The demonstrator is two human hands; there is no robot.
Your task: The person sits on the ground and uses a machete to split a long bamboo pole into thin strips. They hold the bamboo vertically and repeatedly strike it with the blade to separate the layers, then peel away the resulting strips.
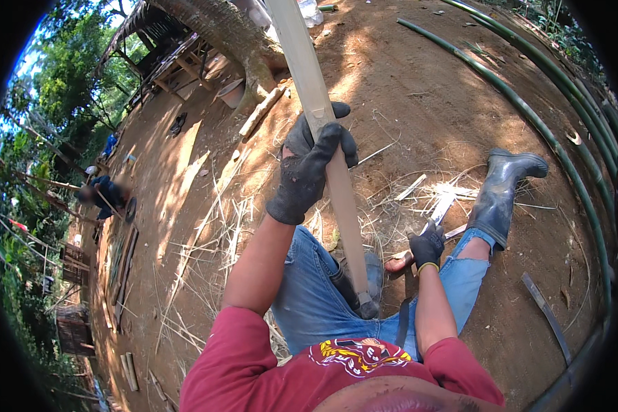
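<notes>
In a dark work glove, my left hand (pixel 316 154) is closed around a long pale split-bamboo slat (pixel 347 220). The slat stands tilted, its top running out of view and its lower end down by the dark boot on my bent left leg. Lower and to the right, my gloved right hand (pixel 427 247) is wrapped around a brown-handled knife (pixel 398 262). The butt of its handle sticks out left of the glove; its blade is hard to separate from the pale bamboo strips (pixel 445 202) lying just beyond.
Bamboo shavings (pixel 233 220) litter the brown dirt around my legs. Long green bamboo poles (pixel 522 103) lie along the right, with a flat metal-looking strip (pixel 546 312) nearer me. A tree trunk (pixel 220 31) and short log (pixel 262 113) are ahead; another person (pixel 110 196) sits far left.
</notes>
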